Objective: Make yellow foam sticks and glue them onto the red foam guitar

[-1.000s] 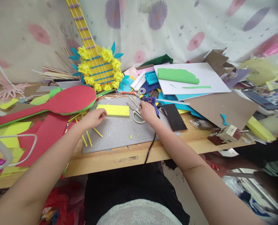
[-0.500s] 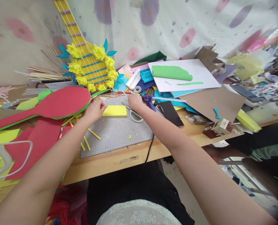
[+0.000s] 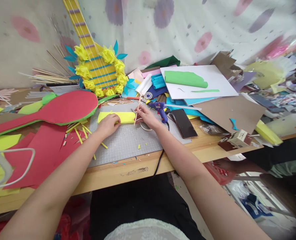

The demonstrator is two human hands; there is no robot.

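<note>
A yellow paper strip point(image 3: 124, 117) lies flat on the grey cutting mat point(image 3: 120, 138). My left hand point(image 3: 110, 125) is closed at its near left edge, fingers curled and thumb on the paper. In my right hand point(image 3: 146, 115) a thin wooden stick point(image 3: 138, 106) is pinched, slanting across the strip's right end. Partly under that hand are scissors point(image 3: 146, 127), whose handle shows. Just to the right lies a purple glue gun point(image 3: 159, 109) with a white glue stick in its back.
A red guitar-shaped cutout point(image 3: 70, 106) lies left, with narrow yellow strips point(image 3: 84, 133) near it. Behind stands a yellow paper guitar point(image 3: 100, 73) with flowers. A phone point(image 3: 184, 123) lies right, by a white board point(image 3: 200, 80) bearing green paper. A cord hangs over the table edge.
My right hand has drawn back towards me, bringing the wooden stick over the strip's right end. My left hand has shifted slightly right and down along the paper, which shows more on the left.
</note>
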